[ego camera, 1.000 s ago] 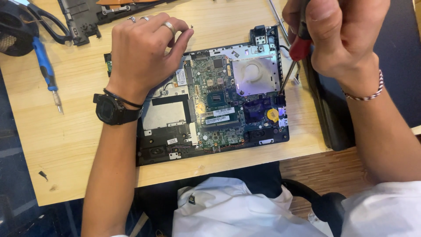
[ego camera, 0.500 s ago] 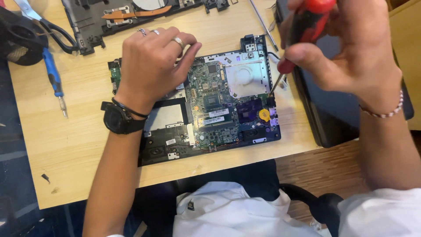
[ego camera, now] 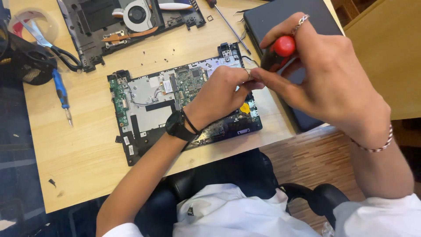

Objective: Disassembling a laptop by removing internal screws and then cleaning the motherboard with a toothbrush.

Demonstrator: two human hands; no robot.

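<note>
Two hands now meet over the right end of the opened laptop base point(ego camera: 144, 109), where half a second ago they stood apart. The left hand point(ego camera: 221, 94) has slid from the middle of the circuit board to its right part, and its curled fingers pinch at something small beside the yellow sticker point(ego camera: 244, 107); what it grips, if anything, cannot be told. The right hand point(ego camera: 326, 74) has come in from the side and is closed round the red-handled screwdriver point(ego camera: 280, 50), fingertips touching the left hand's. The shaft is hidden, so the tip probably sits on the board beneath the fingers. By this reading, work has shifted to a fixing at that right end, the left hand steadying the spot.

Counted on the wooden table point(ego camera: 79, 158): one laptop base lying open in the middle, one second black shell with a round fan point(ego camera: 137, 15) at the top, one blue screwdriver point(ego camera: 61, 94) to the left, one pair of scissors point(ego camera: 44, 41) near it, one closed dark laptop point(ego camera: 280, 17) under the right hand, and one thin long screwdriver point(ego camera: 230, 26) beside it.
</note>
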